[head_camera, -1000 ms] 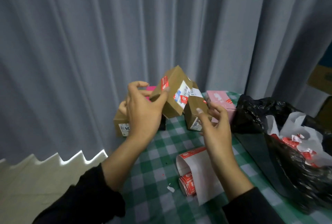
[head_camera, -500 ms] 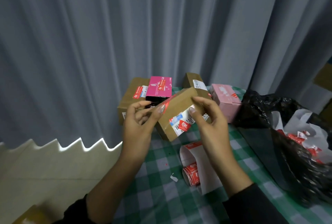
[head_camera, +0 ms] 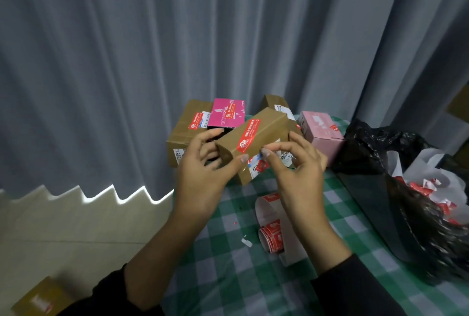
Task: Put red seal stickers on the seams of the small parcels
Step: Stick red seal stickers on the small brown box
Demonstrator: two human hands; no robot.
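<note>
Behind the table we see a grey curtain (head_camera: 127, 62) filling most of the view, with the green checked tablecloth (head_camera: 228, 277) below it. At our right a black plastic bag (head_camera: 406, 214) sags open, holding crumpled white backing paper (head_camera: 426, 171) with red scraps. At the back stand a large brown box (head_camera: 185, 128), a magenta box (head_camera: 225, 112) on it, and a pale pink box (head_camera: 322, 130). We hold a small brown parcel (head_camera: 266, 125) above the cloth, tilted, a red seal sticker (head_camera: 248, 135) along its top seam. Our left hand (head_camera: 205, 168) grips its near end, thumb on the front edge; our right hand (head_camera: 297, 168) pinches the front edge beside it. A sticker roll (head_camera: 271, 237) lies below. Compared with half a second ago, the parcel's sticker-bearing top faces us more and our thumbs sit closer together.
</note>
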